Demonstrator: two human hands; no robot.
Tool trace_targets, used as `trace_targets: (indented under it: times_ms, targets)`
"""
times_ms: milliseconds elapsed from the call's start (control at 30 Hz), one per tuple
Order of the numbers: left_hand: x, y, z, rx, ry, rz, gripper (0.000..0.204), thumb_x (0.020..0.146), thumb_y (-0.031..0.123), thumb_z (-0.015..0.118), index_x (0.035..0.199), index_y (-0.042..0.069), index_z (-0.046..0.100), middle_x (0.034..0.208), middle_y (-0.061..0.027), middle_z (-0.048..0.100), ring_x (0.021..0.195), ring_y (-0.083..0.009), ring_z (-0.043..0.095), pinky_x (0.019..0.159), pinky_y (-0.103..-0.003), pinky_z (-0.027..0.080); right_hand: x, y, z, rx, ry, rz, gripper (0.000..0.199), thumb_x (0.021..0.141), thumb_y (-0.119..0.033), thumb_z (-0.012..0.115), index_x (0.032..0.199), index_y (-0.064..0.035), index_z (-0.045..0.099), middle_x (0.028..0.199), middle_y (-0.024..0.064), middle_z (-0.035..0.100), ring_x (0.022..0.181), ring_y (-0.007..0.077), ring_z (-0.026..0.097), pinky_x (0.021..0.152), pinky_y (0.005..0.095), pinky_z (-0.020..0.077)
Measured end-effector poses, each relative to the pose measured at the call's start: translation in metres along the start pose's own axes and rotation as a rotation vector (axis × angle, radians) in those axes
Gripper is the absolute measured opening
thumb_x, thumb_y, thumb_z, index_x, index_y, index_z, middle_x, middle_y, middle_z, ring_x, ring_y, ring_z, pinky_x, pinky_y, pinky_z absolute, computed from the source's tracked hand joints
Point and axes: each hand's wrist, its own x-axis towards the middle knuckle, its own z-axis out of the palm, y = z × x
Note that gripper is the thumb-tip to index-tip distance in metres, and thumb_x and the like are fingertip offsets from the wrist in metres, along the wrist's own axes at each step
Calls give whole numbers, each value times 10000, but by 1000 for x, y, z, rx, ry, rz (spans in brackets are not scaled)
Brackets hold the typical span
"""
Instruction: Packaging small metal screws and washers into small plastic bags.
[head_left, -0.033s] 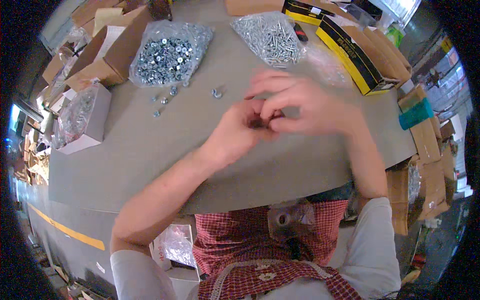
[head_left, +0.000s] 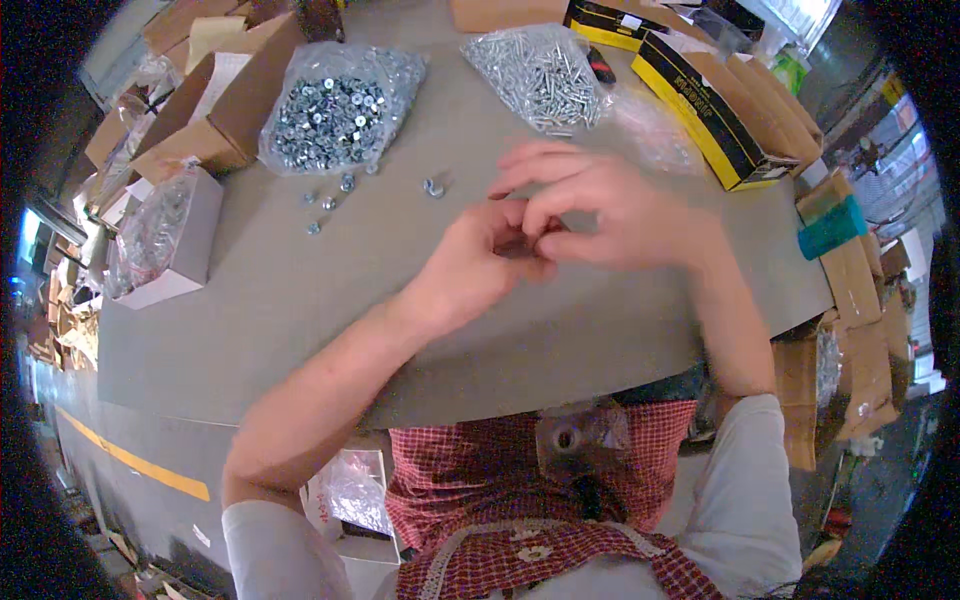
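Note:
My left hand [head_left: 468, 262] is closed above the middle of the grey table, its fingers curled around something I cannot make out. My right hand [head_left: 610, 215] meets it from the right. Its thumb and forefinger pinch together at the left fingertips while the other fingers arch above, slightly blurred. Whatever lies between the hands is hidden by the fingers. Beyond my left hand lies a small metal nut or bolt piece [head_left: 432, 188]. Farther left are several loose metal nuts [head_left: 329, 203], in front of a clear plastic bag [head_left: 400, 75] of similar metal parts.
A clear bag of screws [head_left: 560, 90] lies at the far side, near a black-and-yellow box [head_left: 705, 115]. Crumpled clear plastic [head_left: 650, 130] rests beside that box. On the left stand a white box [head_left: 190, 250] with bagged contents and an open cardboard box [head_left: 235, 110].

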Motion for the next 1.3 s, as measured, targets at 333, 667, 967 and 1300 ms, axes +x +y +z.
trace_targets:
  times_ms: [333,667,967,1300]
  targets:
    - [9,11,-24,59,344,-12,167,908,150,673,984,3,693,887,-44,698,782,-112,636,718,-254,505,-5,15,-2,274,180,480,140,864,-162,693,859,-23,679,804,45,704,757,103,634,711,278,522]
    - [1,20,-13,406,330,97,41,840,52,669,809,28,658,784,-32,672,731,-104,616,659,-263,483,-12,-19,25,142,230,464,191,908,-223,651,985,-57,597,846,96,674,775,217,659,691,356,520]
    - [-10,16,11,286,125,172,31,834,38,671,815,16,658,759,-35,660,720,-101,605,657,-261,476,-64,-60,28,262,143,624,159,928,-200,630,979,-52,600,806,47,627,725,132,605,674,313,497]
    - [-19,14,48,107,-34,-4,34,898,42,641,877,16,637,813,-31,666,758,-98,608,688,-240,474,-108,-91,63,-74,428,536,214,922,-274,638,886,-69,588,694,110,593,599,219,574,560,350,458]
